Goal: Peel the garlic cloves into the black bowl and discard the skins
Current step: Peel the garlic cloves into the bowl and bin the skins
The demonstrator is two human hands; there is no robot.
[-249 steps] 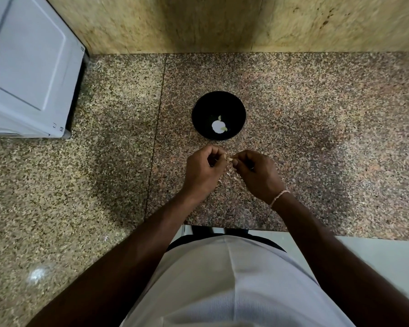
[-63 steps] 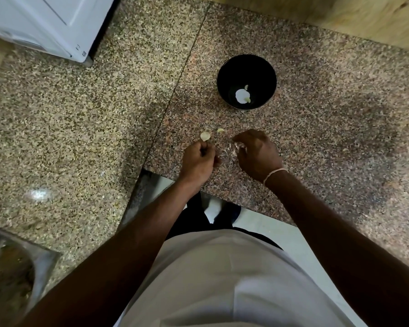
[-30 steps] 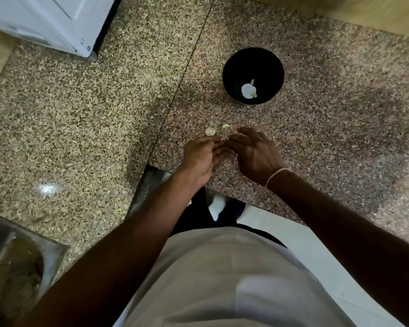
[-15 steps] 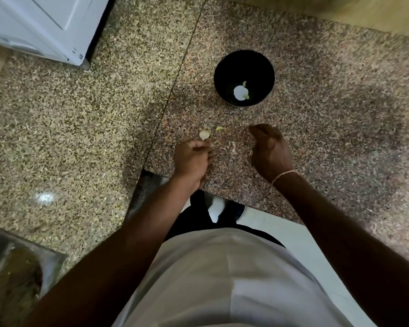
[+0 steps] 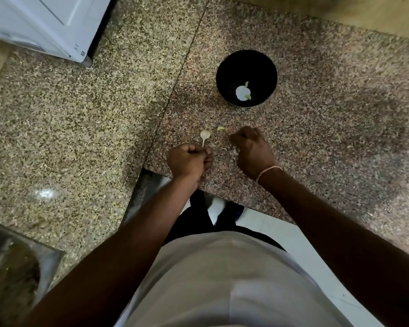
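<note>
I am looking down at a speckled granite surface (image 5: 316, 142) where both hands are working just in front of the black bowl (image 5: 246, 77). The left hand (image 5: 188, 160) is curling its fingers into a fist; I cannot tell whether skins are bunched inside it. The right hand (image 5: 252, 149) is also curling its fingers down against the surface, apparently pinching at pale skin scraps (image 5: 234, 151) beside it, though I cannot tell whether it has hold of any.

I am judging the skins to be papery, nearly weightless and easily crumpled or blown away, so they are best swept together and pinched in a bunch rather than taken singly. A peeled clove would be firm, smooth and a little slippery; taking it across its broad sides between thumb and fingertip seems safest.

Counting: one bowl, holding one pale peeled clove (image 5: 242, 92) with a small greenish bit touching it. On the surface between bowl and hands, one pale rounded piece with a thin tail (image 5: 205, 135) and one small yellowish piece (image 5: 220, 129) are lying near each other. A white appliance (image 5: 45, 24) is standing at the far left.
</note>
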